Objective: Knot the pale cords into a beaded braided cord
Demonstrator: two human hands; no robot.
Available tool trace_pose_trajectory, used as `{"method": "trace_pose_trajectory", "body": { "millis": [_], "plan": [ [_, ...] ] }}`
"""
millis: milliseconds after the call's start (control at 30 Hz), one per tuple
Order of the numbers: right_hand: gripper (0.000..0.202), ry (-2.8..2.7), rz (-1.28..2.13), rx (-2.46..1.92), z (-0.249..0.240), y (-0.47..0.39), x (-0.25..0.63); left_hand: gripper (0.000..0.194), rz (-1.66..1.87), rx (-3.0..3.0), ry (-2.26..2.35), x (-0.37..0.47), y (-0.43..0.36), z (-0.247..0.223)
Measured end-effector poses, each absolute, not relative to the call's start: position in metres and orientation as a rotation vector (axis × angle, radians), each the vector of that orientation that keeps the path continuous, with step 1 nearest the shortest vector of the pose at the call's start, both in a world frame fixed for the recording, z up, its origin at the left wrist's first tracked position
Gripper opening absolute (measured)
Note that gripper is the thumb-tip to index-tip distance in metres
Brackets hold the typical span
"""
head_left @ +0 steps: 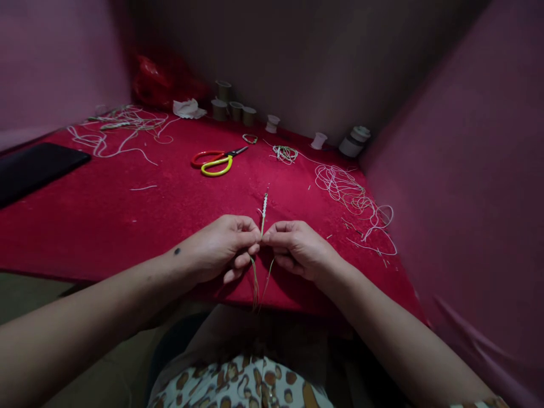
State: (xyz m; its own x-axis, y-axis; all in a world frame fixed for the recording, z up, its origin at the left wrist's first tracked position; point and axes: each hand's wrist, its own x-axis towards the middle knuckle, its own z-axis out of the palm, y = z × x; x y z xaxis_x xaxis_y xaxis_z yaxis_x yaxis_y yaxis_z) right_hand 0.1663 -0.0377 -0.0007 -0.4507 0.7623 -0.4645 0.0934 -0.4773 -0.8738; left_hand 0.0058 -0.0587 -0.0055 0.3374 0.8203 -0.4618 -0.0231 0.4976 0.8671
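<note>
A narrow braided cord (264, 211), white toward its far end and greenish nearer me, points away from me on the red cloth. My left hand (236, 242) pinches its near end between thumb and forefinger. My right hand (296, 246) pinches at the same spot from the other side, with the fingertips of both hands almost touching. Loose olive strands (255, 280) hang below my left hand toward the table's front edge, and one thin strand (268, 277) drops from my right hand. The exact point of the grip is hidden by my fingers.
Scissors (216, 162) with red and yellow handles lie beyond my hands. Tangled white thread (340, 184) spreads at right, more thread (123, 127) at left. Thread spools (249, 116) and a lidded jar (355, 141) line the back. A dark flat device (38, 170) sits at the left edge.
</note>
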Motion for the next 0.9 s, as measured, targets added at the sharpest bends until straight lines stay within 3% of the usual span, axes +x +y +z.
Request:
{"method": "trace_pose_trajectory", "body": {
  "millis": [400,900],
  "plan": [
    [0.025,-1.431,1.980,-1.379,0.000,-0.029,0.163,0.017,0.632,0.989,1.111,-0.003,-0.058,-0.012],
    [0.017,-1.510,1.904,-1.413,0.002,-0.031,0.162,0.006,0.562,1.038,1.154,-0.016,-0.048,-0.004]
  ]
}}
